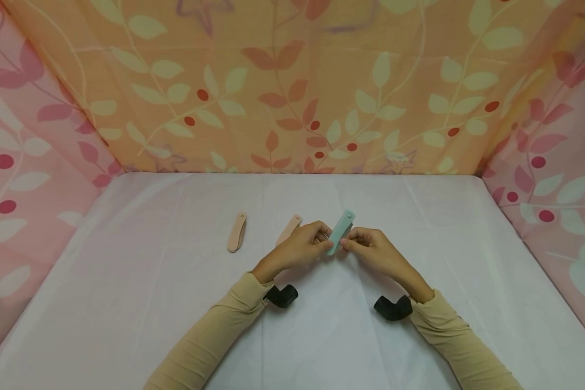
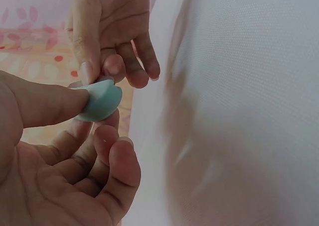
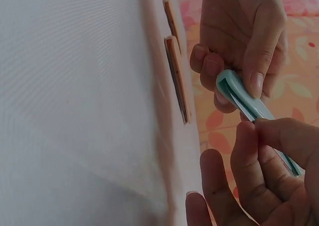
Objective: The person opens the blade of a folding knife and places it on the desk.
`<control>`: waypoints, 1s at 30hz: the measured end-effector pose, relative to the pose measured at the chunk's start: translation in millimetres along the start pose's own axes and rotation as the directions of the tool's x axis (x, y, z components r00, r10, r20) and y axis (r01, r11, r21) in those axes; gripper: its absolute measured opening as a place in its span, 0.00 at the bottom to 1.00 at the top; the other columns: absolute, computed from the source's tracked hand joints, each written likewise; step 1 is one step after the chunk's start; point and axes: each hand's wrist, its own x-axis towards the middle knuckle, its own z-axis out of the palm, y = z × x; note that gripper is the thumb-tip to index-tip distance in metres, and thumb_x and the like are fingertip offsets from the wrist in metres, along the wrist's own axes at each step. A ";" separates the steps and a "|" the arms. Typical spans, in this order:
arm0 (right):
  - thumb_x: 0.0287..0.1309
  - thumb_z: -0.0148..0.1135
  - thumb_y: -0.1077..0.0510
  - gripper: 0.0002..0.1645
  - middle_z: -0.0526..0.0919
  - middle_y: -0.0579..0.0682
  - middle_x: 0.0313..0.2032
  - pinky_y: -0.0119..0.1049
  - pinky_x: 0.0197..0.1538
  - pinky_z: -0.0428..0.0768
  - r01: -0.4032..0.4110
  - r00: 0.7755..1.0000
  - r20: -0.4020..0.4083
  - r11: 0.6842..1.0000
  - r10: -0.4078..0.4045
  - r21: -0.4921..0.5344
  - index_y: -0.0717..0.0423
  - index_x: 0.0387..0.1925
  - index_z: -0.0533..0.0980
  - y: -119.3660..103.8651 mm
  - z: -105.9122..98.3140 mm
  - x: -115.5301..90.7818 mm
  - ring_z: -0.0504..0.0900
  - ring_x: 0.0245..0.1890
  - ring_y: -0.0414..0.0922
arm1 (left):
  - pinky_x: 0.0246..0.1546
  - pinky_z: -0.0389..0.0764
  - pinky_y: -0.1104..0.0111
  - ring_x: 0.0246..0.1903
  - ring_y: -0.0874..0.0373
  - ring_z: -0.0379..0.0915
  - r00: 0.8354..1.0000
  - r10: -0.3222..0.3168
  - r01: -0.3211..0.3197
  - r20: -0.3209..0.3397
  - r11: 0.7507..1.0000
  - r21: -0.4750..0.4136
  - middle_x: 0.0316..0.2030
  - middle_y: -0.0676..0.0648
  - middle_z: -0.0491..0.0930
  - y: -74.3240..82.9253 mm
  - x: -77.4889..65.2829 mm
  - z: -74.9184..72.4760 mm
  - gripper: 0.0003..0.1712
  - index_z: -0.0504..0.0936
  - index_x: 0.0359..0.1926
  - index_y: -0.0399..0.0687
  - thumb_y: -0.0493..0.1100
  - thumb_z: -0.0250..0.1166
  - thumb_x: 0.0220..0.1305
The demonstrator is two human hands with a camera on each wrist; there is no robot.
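A teal folding knife (image 1: 341, 232) is held up slantwise over the white table, its rounded end towards me. My left hand (image 1: 303, 241) pinches its handle between thumb and fingers. From the other side, my right hand (image 1: 376, 250) pinches the knife's slotted edge with thumb and index finger; its other fingers are spread apart. In the right wrist view, a thin metal blade edge (image 3: 239, 100) shows along the slot of the teal handle. Just behind my left hand lies a peach folding knife (image 1: 290, 229), partly covered by that hand.
Another peach folding knife (image 1: 237, 233) lies farther left on the white-covered table (image 1: 102, 303). A leaf-patterned orange cloth (image 1: 292, 86) hangs behind, with pink patterned cloths at both sides. Black curved pieces (image 1: 394, 307) sit at both wrists.
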 end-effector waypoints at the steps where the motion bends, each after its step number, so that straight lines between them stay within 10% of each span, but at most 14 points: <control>1: 0.70 0.58 0.54 0.14 0.85 0.58 0.36 0.34 0.47 0.74 0.001 1.000 0.003 1.000 -0.001 0.002 0.63 0.40 0.80 -0.5 -0.5 -0.3 0.83 0.39 0.46 | 0.37 0.76 0.73 0.38 0.58 0.78 1.000 0.000 0.000 0.001 1.000 0.003 0.43 0.41 0.83 0.5 -0.3 -0.1 0.14 0.75 0.54 0.36 0.38 0.58 0.71; 30: 0.70 0.58 0.52 0.17 0.87 0.58 0.38 0.32 0.50 0.78 -0.015 1.000 0.025 1.000 0.015 0.021 0.64 0.45 0.80 -0.3 -10.4 -1.5 0.86 0.42 0.47 | 0.40 0.78 0.70 0.41 0.55 0.80 0.999 -0.035 0.035 -0.019 0.999 -0.032 0.45 0.40 0.83 -0.7 -0.1 -5.3 0.14 0.74 0.54 0.36 0.39 0.58 0.71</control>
